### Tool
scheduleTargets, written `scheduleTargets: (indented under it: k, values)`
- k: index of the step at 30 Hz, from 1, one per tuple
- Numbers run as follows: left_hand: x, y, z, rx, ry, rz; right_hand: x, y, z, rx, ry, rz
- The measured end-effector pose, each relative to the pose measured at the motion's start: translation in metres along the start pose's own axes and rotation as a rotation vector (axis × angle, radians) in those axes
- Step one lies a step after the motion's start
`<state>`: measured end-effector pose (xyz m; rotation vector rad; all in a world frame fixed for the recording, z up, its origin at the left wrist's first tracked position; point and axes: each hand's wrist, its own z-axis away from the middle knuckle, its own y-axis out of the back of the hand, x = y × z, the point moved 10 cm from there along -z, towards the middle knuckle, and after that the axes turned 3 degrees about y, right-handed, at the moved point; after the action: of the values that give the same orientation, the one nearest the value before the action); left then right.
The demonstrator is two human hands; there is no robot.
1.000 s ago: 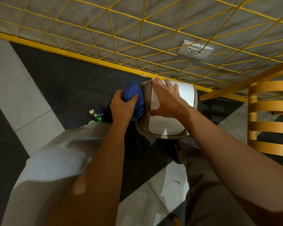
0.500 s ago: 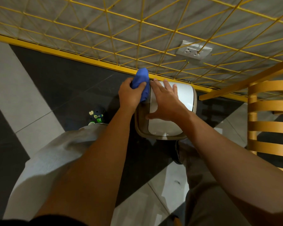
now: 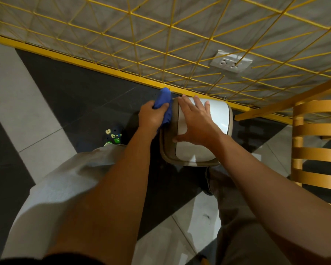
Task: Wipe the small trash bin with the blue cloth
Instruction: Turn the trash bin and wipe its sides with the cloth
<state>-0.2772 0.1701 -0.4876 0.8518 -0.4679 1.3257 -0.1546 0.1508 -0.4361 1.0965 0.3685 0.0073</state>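
1. The small trash bin (image 3: 197,134) stands on the dark floor tile (image 3: 75,96), close against the yellow base rail (image 3: 103,68) of a wire mesh panel, with a wooden chair (image 3: 317,138) to its right.
2. The right hand (image 3: 196,123) lies flat on the white lid, fingers (image 3: 187,104) spread apart and gripping nothing; it appears to steady the bin.
3. The left hand (image 3: 151,116) has its fingers clamped on the bunched blue cloth (image 3: 163,104), which is pressed against the bin's left side near the upper rim.
4. The step in hand looks like wiping that left wall. To do it well, the cloth should keep firm contact and travel in overlapping strokes, top to bottom.
5. The right palm should press down enough to stop the light bin sliding or tipping.
6. The far side, by the rail, is tight; turning the bin would likely help.
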Motion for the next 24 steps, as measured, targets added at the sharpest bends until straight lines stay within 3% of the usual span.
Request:
scheduleTargets:
  k: [5,11,16,24]
  values:
    - [0.027,-0.009,-0.037,-0.033,-0.129,-0.333,0.000,-0.003,-0.002,-0.019,0.009,0.034]
    - [0.044,-0.018,-0.045,-0.062,-0.250,-0.516,-0.003,0.000,-0.002,-0.009,0.010,0.041]
    - [0.009,-0.001,-0.022,-0.041,-0.208,-0.450,-0.001,-0.001,0.001,-0.016,0.008,0.025]
    - [-0.077,0.008,0.034,0.080,0.119,-0.136,-0.001,0.000,0.002,-0.013,-0.016,0.010]
